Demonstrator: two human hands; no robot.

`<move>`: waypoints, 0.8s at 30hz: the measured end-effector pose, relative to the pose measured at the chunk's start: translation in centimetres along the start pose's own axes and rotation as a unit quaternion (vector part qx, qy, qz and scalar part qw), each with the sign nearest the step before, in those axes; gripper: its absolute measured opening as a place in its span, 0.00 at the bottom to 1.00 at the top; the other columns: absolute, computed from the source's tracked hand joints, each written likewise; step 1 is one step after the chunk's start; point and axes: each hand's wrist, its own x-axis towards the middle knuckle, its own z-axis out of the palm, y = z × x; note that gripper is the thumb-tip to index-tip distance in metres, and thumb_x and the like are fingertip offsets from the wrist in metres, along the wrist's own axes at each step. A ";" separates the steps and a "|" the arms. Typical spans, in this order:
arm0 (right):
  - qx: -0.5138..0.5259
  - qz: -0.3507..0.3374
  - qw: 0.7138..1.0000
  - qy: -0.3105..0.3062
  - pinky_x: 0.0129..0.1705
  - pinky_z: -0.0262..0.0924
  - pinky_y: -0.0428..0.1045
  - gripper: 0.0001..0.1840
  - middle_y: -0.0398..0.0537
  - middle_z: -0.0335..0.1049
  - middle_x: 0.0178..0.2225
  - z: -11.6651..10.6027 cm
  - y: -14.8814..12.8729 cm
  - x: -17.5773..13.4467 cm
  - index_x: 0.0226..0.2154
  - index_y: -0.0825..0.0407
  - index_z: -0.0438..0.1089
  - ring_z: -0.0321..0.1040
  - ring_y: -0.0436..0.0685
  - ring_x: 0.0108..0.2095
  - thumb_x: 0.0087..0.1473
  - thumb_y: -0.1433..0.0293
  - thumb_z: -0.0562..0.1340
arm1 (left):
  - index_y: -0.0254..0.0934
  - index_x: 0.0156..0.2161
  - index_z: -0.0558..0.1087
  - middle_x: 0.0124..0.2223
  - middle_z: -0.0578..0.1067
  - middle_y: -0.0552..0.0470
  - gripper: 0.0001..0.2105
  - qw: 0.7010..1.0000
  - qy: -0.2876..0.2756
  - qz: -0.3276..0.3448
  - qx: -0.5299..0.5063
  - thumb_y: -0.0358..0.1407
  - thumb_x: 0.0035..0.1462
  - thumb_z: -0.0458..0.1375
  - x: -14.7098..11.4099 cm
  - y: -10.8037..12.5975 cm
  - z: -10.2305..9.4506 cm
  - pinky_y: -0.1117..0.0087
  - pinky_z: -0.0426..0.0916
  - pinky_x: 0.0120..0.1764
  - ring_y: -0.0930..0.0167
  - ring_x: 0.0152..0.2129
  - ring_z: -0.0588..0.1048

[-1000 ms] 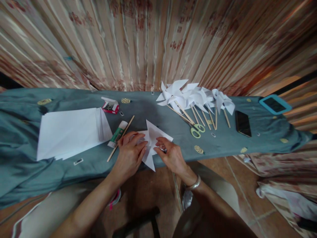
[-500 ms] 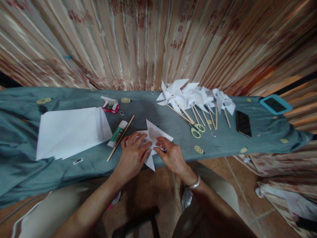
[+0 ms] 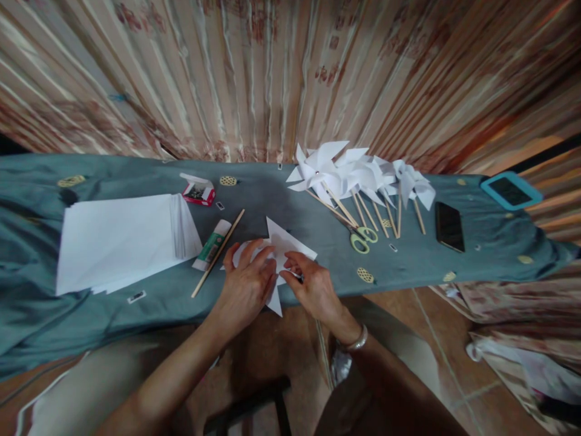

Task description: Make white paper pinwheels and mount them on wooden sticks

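Observation:
A white paper pinwheel (image 3: 280, 237), partly folded, lies at the front edge of the cloth-covered table, its pointed corners sticking out between my hands. My left hand (image 3: 247, 283) bends over its left side, fingers curled down and holding the paper near the centre. From the right, my right hand (image 3: 315, 287) pinches the paper with thumb and fingertips; the exact grip is partly hidden. Left of my left hand lie a thin wooden stick (image 3: 218, 253) and a green-and-white glue stick (image 3: 212, 244), side by side.
A stack of white paper (image 3: 118, 239) lies on the left, with an open red box (image 3: 198, 194) behind it. Several finished pinwheels (image 3: 323, 168) on sticks lie back right, near green-handled scissors (image 3: 360, 242). A phone (image 3: 449, 226) and a blue-framed tablet (image 3: 511, 191) are farther right.
The view has shifted slightly. My left fingers have moved a little on the paper, and my right hand stays nearly where it was.

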 end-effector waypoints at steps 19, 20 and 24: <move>-0.043 -0.060 0.997 0.006 0.46 0.68 0.53 0.16 0.52 0.75 0.39 0.4 0.6 -0.2 0.51 0.53 0.66 0.72 0.57 0.39 0.60 0.70 0.59 | 0.40 0.56 0.70 0.58 0.72 0.44 0.17 0.995 0.064 -0.052 -0.047 0.38 0.63 0.52 -1.7 -1.0 -0.8 0.48 0.56 0.56 0.56 0.57 0.63; -0.049 -0.062 0.997 0.005 0.47 0.68 0.53 0.16 0.52 0.75 0.39 0.4 0.6 -0.2 0.51 0.53 0.66 0.72 0.58 0.40 0.60 0.70 0.59 | 0.39 0.57 0.68 0.57 0.72 0.42 0.19 0.995 0.060 -0.061 -0.049 0.39 0.62 0.53 -2.0 -1.1 -0.9 0.48 0.58 0.55 0.55 0.56 0.64; -0.083 -0.080 0.993 0.014 0.47 0.68 0.57 0.17 0.55 0.75 0.40 0.2 0.4 -0.4 0.52 0.54 0.66 0.71 0.61 0.42 0.61 0.68 0.57 | 0.37 0.64 0.57 0.58 0.70 0.38 0.27 0.993 0.017 -0.076 -0.091 0.41 0.61 0.54 -3.3 -1.6 -0.7 0.51 0.64 0.53 0.57 0.52 0.69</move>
